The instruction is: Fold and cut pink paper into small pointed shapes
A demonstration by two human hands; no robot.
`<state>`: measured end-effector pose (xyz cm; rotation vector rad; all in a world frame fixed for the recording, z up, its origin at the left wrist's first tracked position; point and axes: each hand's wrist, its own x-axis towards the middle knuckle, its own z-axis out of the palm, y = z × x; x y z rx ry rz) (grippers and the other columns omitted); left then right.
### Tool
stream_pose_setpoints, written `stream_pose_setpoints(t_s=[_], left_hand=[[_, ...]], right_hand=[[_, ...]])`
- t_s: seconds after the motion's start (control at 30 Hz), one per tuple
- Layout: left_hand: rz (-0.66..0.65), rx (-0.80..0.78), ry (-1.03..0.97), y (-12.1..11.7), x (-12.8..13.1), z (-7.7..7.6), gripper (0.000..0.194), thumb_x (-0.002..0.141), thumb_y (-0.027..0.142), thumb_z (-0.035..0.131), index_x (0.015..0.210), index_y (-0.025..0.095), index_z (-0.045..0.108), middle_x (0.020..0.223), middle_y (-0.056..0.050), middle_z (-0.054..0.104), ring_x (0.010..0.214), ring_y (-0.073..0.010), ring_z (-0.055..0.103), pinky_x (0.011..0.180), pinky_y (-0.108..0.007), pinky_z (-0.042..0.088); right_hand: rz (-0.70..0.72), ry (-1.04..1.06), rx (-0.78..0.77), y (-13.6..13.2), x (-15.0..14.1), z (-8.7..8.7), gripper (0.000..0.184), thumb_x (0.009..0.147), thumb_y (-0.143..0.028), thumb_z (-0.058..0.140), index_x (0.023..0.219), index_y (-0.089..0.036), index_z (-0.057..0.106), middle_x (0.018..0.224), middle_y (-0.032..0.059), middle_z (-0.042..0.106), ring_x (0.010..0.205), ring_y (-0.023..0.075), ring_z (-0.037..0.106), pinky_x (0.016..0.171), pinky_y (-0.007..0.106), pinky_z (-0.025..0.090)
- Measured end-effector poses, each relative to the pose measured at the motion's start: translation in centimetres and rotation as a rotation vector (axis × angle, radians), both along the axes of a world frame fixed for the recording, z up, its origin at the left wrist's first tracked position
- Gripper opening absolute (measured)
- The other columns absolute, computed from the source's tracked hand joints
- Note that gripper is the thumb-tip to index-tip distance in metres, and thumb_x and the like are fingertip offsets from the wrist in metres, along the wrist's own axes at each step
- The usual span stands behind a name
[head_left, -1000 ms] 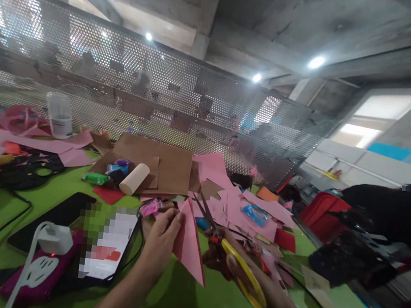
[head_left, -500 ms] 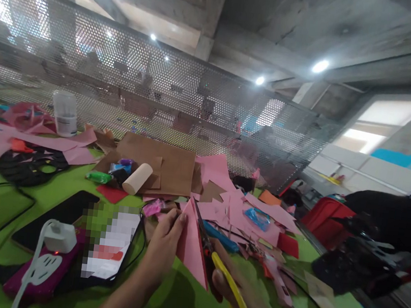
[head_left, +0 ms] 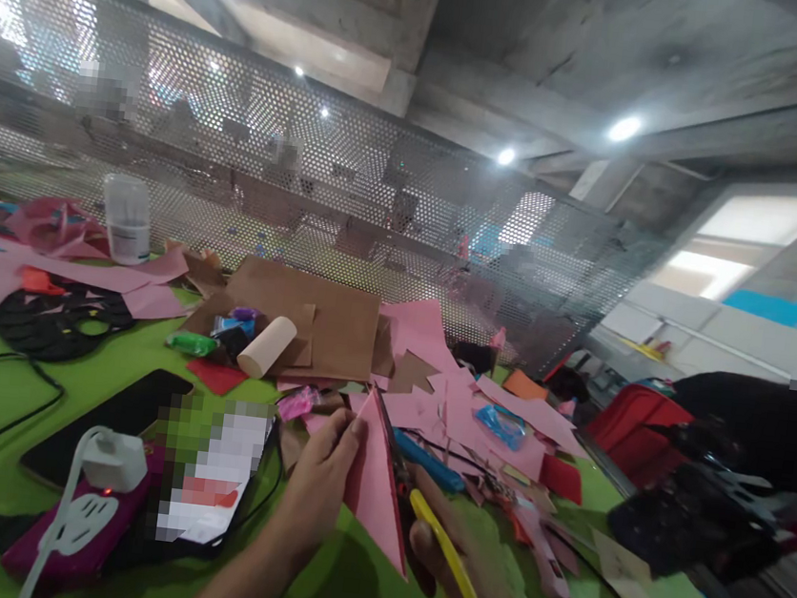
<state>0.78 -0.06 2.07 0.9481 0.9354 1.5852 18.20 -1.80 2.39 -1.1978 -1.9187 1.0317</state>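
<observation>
Between the fingers and thumb of my left hand [head_left: 328, 464] is a folded piece of pink paper [head_left: 376, 498], its pointed end up and away from me. My right hand [head_left: 439, 544] grips a pair of scissors with yellow handles [head_left: 450, 574]. The dark blades run along the right edge of the pink paper, touching or very near it; I cannot tell exactly how far they are closed. Behind the scissors lies a blue-handled tool [head_left: 429, 460], partly hidden. Pink paper scraps [head_left: 458, 411] are strewn beyond my hands.
Left of my hands are a lit phone [head_left: 224, 471], a dark phone [head_left: 115, 420] and a purple power strip [head_left: 85, 522] with cables. Cardboard [head_left: 343, 317], a paper tube [head_left: 267, 346] and a black spool [head_left: 65, 319] lie farther back. A pink glue gun [head_left: 542, 551] rests at right.
The pink paper's lower tip has shifted slightly down and to the right. Both hands stay almost in place, with the scissors still along the paper's edge.
</observation>
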Motion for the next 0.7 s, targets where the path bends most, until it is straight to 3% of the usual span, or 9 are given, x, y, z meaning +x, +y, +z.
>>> stream_pose_setpoints(t_s=[0.17, 0.33, 0.6, 0.7], left_hand=[[0.057, -0.058, 0.032, -0.2, 0.11, 0.19, 0.037, 0.08, 0.057, 0.063, 0.079, 0.02, 0.063, 0.087, -0.003, 0.063, 0.087, -0.02, 0.057, 0.08, -0.025, 0.045], [0.054, -0.075, 0.039, -0.3, 0.18, 0.04, 0.035, 0.081, 0.055, 0.063, 0.08, 0.02, 0.065, 0.084, -0.003, 0.063, 0.084, -0.0198, 0.058, 0.079, -0.026, 0.046], [0.063, -0.103, 0.003, 0.02, 0.43, -0.45, 0.033, 0.08, 0.054, 0.064, 0.078, 0.02, 0.066, 0.083, -0.003, 0.065, 0.083, -0.0204, 0.058, 0.076, -0.026, 0.046], [0.072, -0.102, 0.002, 0.03, 0.44, -0.42, 0.033, 0.079, 0.054, 0.065, 0.077, 0.021, 0.066, 0.085, -0.003, 0.066, 0.087, -0.0213, 0.059, 0.081, -0.027, 0.045]], right_hand=[[-0.027, 0.016, -0.112, -0.02, -0.39, -0.2, 0.078, 0.075, -0.081, 0.048, 0.132, -0.028, 0.057, 0.044, -0.0067, 0.036, 0.039, 0.0157, 0.035, 0.045, 0.028, 0.04], [-0.022, 0.074, -0.14, -0.21, -0.61, -0.08, 0.075, 0.073, -0.081, 0.051, 0.126, -0.029, 0.06, 0.048, -0.0063, 0.042, 0.036, 0.0114, 0.028, 0.044, 0.027, 0.038], [-0.03, 0.108, -0.138, 0.01, -0.82, -0.03, 0.071, 0.071, -0.081, 0.054, 0.119, -0.03, 0.066, 0.049, -0.0005, 0.049, 0.053, 0.0243, 0.054, 0.054, 0.034, 0.048], [-0.027, 0.107, -0.074, 0.07, -0.98, 0.41, 0.065, 0.073, -0.078, 0.055, 0.114, -0.03, 0.069, 0.066, 0.0052, 0.062, 0.068, 0.0277, 0.06, 0.064, 0.037, 0.052]])
